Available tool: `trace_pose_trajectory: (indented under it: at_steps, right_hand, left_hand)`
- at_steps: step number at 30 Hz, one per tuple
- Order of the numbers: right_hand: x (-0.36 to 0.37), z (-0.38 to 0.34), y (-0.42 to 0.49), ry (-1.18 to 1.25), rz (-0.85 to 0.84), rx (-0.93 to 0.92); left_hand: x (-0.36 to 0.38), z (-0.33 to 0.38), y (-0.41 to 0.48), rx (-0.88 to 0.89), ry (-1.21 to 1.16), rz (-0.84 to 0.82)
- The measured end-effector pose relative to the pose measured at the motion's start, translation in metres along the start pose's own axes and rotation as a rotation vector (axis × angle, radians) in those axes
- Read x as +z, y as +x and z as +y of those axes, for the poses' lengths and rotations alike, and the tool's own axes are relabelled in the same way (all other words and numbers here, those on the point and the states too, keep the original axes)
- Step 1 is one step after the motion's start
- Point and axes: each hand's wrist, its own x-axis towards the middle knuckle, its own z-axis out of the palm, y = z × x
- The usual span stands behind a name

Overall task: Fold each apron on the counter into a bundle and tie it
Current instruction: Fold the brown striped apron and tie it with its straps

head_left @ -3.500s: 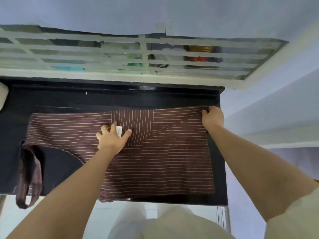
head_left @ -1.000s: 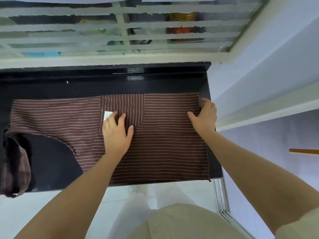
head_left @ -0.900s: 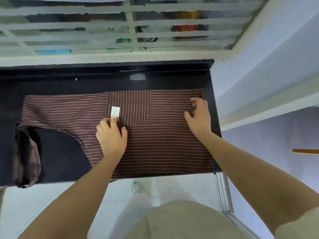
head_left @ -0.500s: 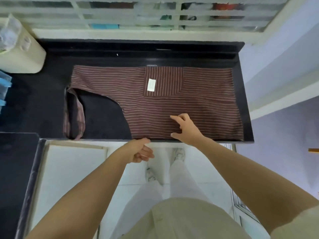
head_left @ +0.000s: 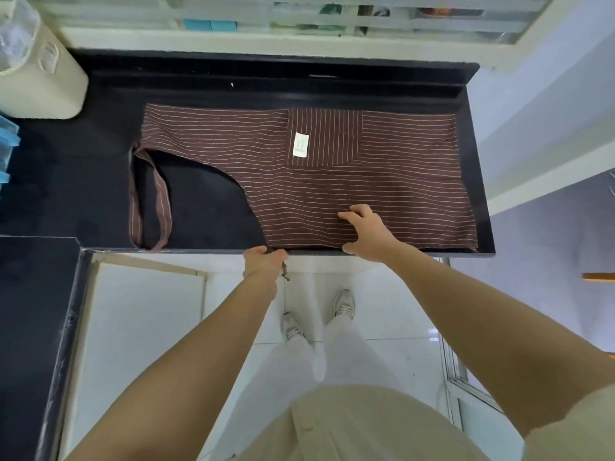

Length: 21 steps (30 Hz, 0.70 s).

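A brown apron with thin pale stripes lies folded flat on the black counter. A white label shows on its upper layer. Its neck strap loops down at the left. My left hand is at the counter's front edge, fingers curled round the apron's near corner, and a dark tie string end dangles below it. My right hand rests on the cloth near the front edge, fingers spread and bent, thumb at the hem.
A cream-coloured container stands at the counter's back left, with blue items at the left edge. A barred window runs behind. A white wall ledge bounds the right side. Below are white floor tiles and my shoes.
Both hands came from the apron's far part down to its near edge. The left hand has taken hold of the front corner at the counter's edge. The view tilted downward.
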Motion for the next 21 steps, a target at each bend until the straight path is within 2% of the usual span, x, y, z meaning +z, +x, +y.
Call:
trace_pose_trajectory:
  at_steps: [4,8,12,15,17,19,21]
  right_hand:
    - [0.002,0.0,0.001,-0.036,0.011,0.01]
    - [0.002,-0.003,0.001,-0.052,0.009,0.017]
    - [0.002,-0.004,0.002,-0.075,-0.004,0.026]
    - [0.002,-0.005,0.004,-0.095,-0.015,0.028]
    - [0.002,-0.004,0.007,-0.109,-0.011,0.038]
    - [0.002,-0.003,0.009,-0.124,-0.008,0.042]
    - [0.002,-0.003,0.011,-0.133,-0.028,0.039]
  left_hand:
    - [0.003,-0.004,0.001,0.02,0.068,0.007]
    - [0.001,-0.009,0.002,0.032,0.031,-0.021]
    - [-0.002,-0.011,-0.001,0.124,-0.063,-0.038]
    - [-0.01,-0.014,0.001,0.234,-0.049,-0.064]
    - [-0.017,-0.018,0.005,0.354,0.121,-0.023]
    - [-0.025,-0.019,0.009,0.496,0.408,0.101]
    - [-0.033,-0.019,0.012,0.514,0.607,0.17]
